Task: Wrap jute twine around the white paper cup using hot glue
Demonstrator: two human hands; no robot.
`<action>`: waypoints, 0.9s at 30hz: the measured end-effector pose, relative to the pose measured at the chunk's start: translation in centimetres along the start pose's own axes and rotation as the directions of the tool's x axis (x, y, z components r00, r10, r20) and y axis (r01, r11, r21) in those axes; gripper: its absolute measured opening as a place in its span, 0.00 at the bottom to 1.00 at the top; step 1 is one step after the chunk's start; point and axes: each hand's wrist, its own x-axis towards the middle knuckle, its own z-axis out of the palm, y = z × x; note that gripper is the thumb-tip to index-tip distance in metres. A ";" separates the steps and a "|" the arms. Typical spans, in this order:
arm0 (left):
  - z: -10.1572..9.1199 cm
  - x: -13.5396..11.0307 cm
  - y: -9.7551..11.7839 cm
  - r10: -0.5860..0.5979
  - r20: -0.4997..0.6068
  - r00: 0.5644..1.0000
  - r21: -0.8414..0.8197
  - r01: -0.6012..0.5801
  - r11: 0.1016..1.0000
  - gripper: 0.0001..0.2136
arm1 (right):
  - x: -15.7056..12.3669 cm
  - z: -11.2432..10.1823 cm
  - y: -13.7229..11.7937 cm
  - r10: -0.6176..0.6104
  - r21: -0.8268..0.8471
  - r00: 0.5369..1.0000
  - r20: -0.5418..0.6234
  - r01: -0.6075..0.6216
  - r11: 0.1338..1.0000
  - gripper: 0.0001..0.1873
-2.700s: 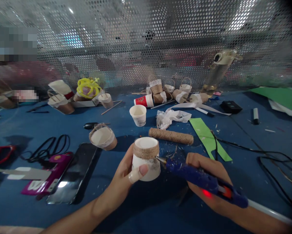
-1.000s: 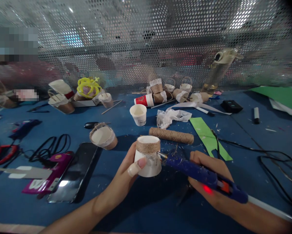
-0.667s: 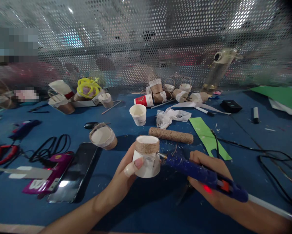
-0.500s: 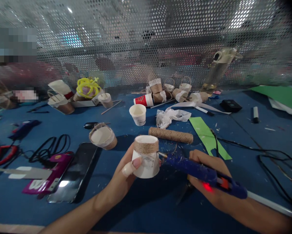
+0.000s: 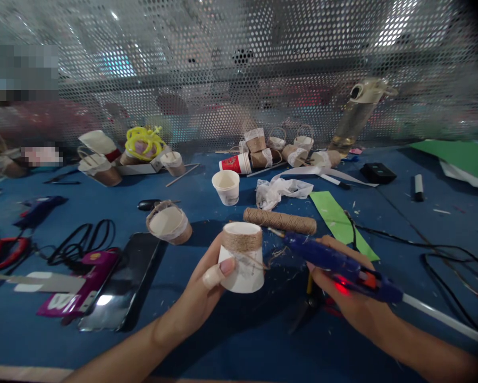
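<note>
My left hand [image 5: 209, 271] is closed around a white paper cup [image 5: 244, 276], thumb on its front. Brown twine [image 5: 242, 242] wraps a band at the cup's upper end, and a loose strand hangs across its side. My right hand [image 5: 342, 266] grips a blue hot glue gun [image 5: 326, 260] with a red light glowing and a white glue stick [image 5: 442, 316] out of its back. The gun's nozzle points left, a little apart from the cup. Behind the cup lies a roll of twine [image 5: 281, 221]. Below the right hand, pliers or cutters [image 5: 310, 303] are partly hidden.
A twine-trimmed cup [image 5: 169, 223] and a plain paper cup [image 5: 226, 186] stand ahead. Left are a phone [image 5: 121, 282], a purple packet [image 5: 85, 284] and another glue gun [image 5: 39, 210]. Green paper [image 5: 334, 218] and a cable [image 5: 406, 239] lie right. A perforated metal screen [image 5: 207, 80] closes the back.
The glue gun has moved right and slightly up, its nozzle leaving the cup's twine band. The cup has shifted slightly right and turned, with a loose twine strand now showing.
</note>
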 end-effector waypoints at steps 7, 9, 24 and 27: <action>0.7 0.2 0.0 -0.025 -0.005 1.000 0.188 0.025 0.982 0.21 | 0.1 1.4 -0.5 -0.087 0.123 0.993 -0.077 0.096 0.988 0.15; 0.7 0.3 -0.3 0.002 0.005 1.000 0.212 -0.003 0.977 0.23 | 0.0 1.8 -0.6 -0.085 0.157 0.995 -0.048 0.091 0.983 0.19; 1.1 0.6 -0.6 0.012 0.021 1.000 0.268 -0.017 0.963 0.28 | 0.6 2.2 -1.4 0.026 0.226 0.998 -0.059 -0.012 0.974 0.06; 1.0 0.5 -0.6 -0.005 0.019 1.000 0.258 0.000 0.966 0.27 | 0.7 1.9 -1.5 0.063 0.169 0.998 -0.027 -0.057 0.984 0.05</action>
